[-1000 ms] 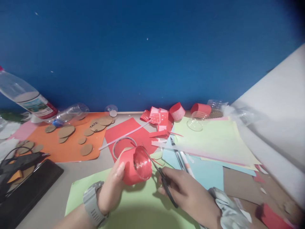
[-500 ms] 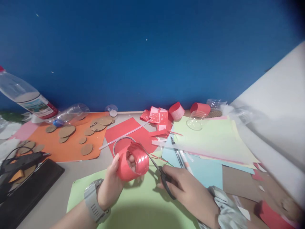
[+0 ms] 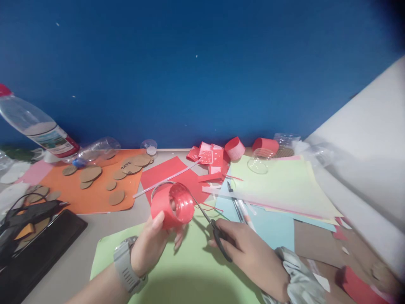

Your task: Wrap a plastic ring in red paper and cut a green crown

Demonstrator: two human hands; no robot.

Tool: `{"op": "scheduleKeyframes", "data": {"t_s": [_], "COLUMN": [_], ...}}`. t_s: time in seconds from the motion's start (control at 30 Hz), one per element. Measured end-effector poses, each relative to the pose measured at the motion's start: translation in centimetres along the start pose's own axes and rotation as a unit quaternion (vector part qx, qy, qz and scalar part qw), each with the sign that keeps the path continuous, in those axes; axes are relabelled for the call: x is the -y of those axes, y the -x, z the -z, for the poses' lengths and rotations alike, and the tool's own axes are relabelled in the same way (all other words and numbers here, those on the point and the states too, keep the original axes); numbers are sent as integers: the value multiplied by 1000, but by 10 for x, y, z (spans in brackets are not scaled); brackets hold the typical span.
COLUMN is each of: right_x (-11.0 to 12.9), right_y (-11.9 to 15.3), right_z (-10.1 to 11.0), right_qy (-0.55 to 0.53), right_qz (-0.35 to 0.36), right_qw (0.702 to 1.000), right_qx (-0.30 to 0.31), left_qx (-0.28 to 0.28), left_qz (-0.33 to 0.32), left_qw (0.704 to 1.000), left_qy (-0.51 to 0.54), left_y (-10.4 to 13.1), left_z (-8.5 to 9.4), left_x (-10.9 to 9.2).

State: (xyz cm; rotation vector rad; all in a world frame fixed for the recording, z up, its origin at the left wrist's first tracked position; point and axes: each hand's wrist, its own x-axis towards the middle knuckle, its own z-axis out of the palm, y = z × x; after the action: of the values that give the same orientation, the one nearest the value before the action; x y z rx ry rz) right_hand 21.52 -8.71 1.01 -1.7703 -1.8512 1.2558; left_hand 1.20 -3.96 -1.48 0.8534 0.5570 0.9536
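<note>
Curling my left hand point(image 3: 149, 246) round a red ring point(image 3: 162, 207), right hand point(image 3: 248, 250) clasping scissors point(image 3: 217, 235), I see pens point(image 3: 237, 207) and scraps point(image 3: 217, 158) beyond.

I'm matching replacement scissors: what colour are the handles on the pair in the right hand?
Black; the scissor handles show best in the head view.

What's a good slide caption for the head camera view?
Left hand holds a hollow red cylinder, right hand black-handled scissors, above a light green sheet.
</note>
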Motion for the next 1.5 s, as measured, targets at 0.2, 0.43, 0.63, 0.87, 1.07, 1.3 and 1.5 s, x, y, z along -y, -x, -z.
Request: {"op": "scheduleKeyframes", "data": {"t_s": [0.2, 0.43, 0.63, 0.87, 1.07, 1.3, 1.5], "right_x": [-1, -1, -3, -4, -7, -5, -7], "right_y": [1, 0, 1, 1, 0, 1, 2], "right_z": [0, 1, -2, -2, -4, -1, -2], "right_qy": [31, 27, 27, -29, -28, -38, -44], "right_qz": [29, 34, 30, 33, 38, 41, 48], "right_qw": [999, 999, 999, 999, 999, 998, 998], "right_qx": [13, 28, 14, 15, 7, 11, 8], "left_qx": [-37, 12, 36, 69, 60, 52, 51], "left_qz": [-16, -7, -3, 9, -5, 2, -5], "left_qw": [999, 997, 997, 996, 998, 998, 998], "left_qy": [-16, -74, -66, -54, -22, -18, -20], "left_y": [1, 7, 6, 3, 1, 2, 2], "left_z": [1, 7, 8, 2, 2, 2, -1], "left_x": [1, 8, 10, 2, 2, 3, 1]}}
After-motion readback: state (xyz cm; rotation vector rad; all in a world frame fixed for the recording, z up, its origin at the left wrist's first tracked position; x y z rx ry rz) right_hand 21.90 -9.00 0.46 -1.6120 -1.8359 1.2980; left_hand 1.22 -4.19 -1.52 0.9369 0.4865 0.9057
